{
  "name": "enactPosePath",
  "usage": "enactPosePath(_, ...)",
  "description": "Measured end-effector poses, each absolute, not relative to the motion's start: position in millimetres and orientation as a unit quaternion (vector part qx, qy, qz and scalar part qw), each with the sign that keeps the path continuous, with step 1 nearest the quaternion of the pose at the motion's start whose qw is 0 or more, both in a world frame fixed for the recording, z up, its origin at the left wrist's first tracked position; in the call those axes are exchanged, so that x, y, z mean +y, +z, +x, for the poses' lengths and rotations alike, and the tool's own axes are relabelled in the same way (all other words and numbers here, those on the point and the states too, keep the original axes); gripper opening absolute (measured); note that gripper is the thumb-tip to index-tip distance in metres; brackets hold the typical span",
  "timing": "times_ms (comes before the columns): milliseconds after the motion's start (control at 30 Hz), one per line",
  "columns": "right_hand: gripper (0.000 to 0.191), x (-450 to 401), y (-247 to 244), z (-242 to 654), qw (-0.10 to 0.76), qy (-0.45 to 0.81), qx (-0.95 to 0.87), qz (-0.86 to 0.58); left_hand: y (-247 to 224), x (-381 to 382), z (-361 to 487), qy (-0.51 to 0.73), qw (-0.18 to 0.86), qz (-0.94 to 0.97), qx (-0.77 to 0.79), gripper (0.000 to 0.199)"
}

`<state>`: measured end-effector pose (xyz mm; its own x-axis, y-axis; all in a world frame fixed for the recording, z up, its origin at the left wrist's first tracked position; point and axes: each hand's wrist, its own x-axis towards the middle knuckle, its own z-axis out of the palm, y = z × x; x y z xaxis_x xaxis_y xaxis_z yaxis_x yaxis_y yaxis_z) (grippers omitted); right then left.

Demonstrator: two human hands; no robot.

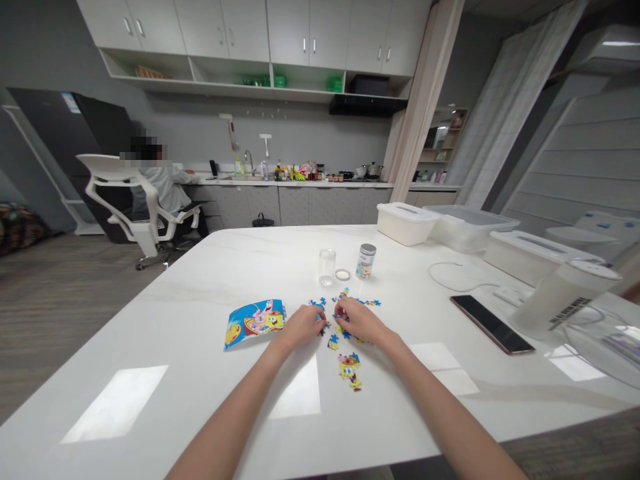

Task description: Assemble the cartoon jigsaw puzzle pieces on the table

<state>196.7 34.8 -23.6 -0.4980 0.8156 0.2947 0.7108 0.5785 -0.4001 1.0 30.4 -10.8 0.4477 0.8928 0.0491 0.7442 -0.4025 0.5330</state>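
On my feed I see the left hand (304, 325) and right hand (361, 320) close together, fingers curled among loose puzzle pieces (333, 343); I can't tell whether either grips one. Between the forearms, nearer me, lies a joined puzzle section (350, 372). The picture sheet (257, 323) sits just left of the left hand; beyond both I see a clear jar (327, 269) and a printed can (366, 261).

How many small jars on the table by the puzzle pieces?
2: a clear jar just beyond the puzzle pieces, and a printed jar to its right. No others visible.
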Motion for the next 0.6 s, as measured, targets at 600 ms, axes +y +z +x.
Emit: enactPosePath(600,0.016,36.8,-24.5,194.0,0.239,0.109,-0.844,-0.467,-2.9,25.5,5.1,0.097,0.125,0.853,0.497,0.026)
